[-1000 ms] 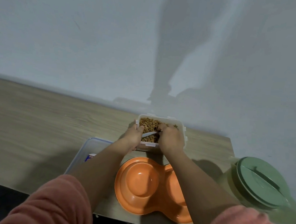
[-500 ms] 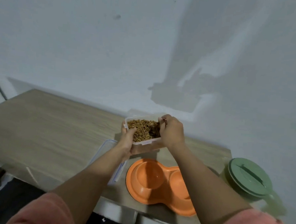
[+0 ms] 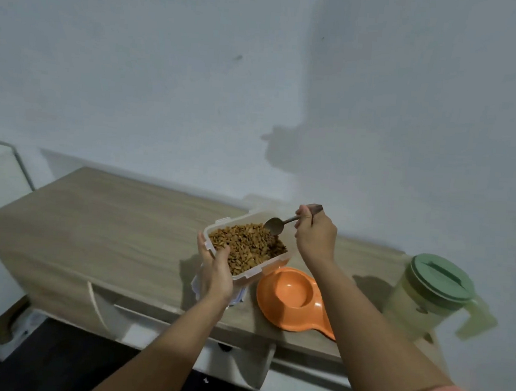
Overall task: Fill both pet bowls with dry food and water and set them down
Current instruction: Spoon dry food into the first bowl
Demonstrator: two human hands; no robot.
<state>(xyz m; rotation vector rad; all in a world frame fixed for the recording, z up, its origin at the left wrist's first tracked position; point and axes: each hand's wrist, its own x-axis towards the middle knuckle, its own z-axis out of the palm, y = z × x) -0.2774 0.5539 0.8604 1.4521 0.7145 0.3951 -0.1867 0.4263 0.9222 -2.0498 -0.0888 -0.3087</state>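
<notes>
left hand grips the tub of kibble, lifted and tilted above the table. right hand pinches a spoon, its bowl at the kibble's far edge. orange double bowl sits just below, jug well right.

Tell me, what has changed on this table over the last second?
The food container was lifted off the table and tilted, now held up in the left hand above the orange double bowl. The right hand drew the spoon out of the kibble and holds it over the container. The bowl, the green-lidded pitcher and the container's lid stayed put.
</notes>
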